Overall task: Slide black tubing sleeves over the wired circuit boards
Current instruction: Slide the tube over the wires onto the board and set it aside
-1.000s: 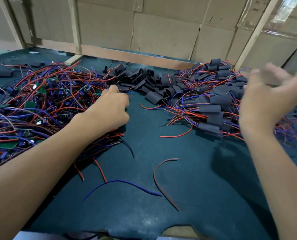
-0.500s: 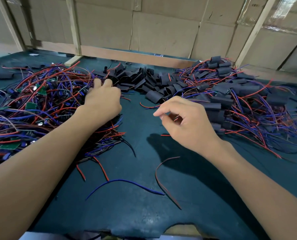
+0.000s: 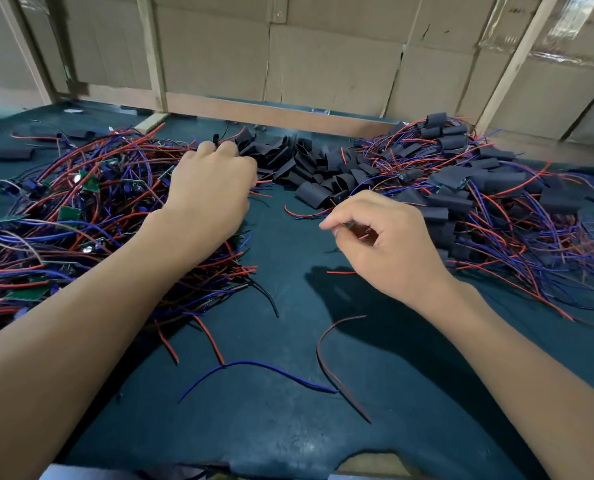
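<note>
A tangle of red and blue wires with green circuit boards [image 3: 68, 213] covers the left of the dark green mat. Loose black tubing sleeves [image 3: 309, 164] are heaped at the middle back. Boards with sleeves on them [image 3: 496, 188] are piled at the right. My left hand [image 3: 212, 188] rests on the inner edge of the wire tangle, its curled fingers reaching to the sleeve heap; the fingertips are hidden. My right hand [image 3: 389, 244] hovers before the sleeved pile, thumb and forefinger pinching a small dark part with a bit of red wire.
A loose blue wire [image 3: 264, 367] and a brown-red wire [image 3: 326, 358] lie on the mat near me. One sleeve [image 3: 10, 153] lies alone at the far left. Cardboard walls and wooden posts [image 3: 153, 53] close the back. The mat's front edge [image 3: 358, 462] is torn.
My right hand swung back from the far right to the middle, now pinching. My left hand crept forward along the wire tangle to the edge of the sleeve heap.
</note>
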A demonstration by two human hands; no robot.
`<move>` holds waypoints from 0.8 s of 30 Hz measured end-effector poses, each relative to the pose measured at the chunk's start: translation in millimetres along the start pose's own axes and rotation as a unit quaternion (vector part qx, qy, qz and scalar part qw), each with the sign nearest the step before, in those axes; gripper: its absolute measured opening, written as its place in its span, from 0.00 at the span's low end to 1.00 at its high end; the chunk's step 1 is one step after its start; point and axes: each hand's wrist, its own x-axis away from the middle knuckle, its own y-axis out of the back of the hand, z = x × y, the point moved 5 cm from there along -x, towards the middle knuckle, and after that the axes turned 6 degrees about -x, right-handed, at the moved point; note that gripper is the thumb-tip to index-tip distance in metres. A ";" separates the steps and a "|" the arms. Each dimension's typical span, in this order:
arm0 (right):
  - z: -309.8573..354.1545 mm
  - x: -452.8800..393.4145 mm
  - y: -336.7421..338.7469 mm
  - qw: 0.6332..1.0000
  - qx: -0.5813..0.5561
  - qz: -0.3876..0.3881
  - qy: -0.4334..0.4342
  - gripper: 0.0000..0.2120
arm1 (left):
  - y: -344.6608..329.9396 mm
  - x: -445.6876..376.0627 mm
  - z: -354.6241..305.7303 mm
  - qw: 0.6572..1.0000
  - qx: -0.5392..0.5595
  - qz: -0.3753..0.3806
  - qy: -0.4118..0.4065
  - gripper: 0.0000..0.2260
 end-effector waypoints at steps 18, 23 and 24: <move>-20.8 -4.6 -1.0 0.861 -0.426 -0.052 -0.273 0.10 | 28.8 31.9 -62.1 0.913 0.350 -0.135 -0.163 0.08; -23.8 -9.2 18.6 0.849 -0.427 -0.162 -0.266 0.08 | 9.7 24.4 -48.7 0.963 0.240 -0.026 -0.122 0.24; -25.2 -9.3 23.3 0.845 -0.427 -0.186 -0.263 0.07 | 6.6 24.4 -48.3 0.971 0.206 -0.015 -0.118 0.24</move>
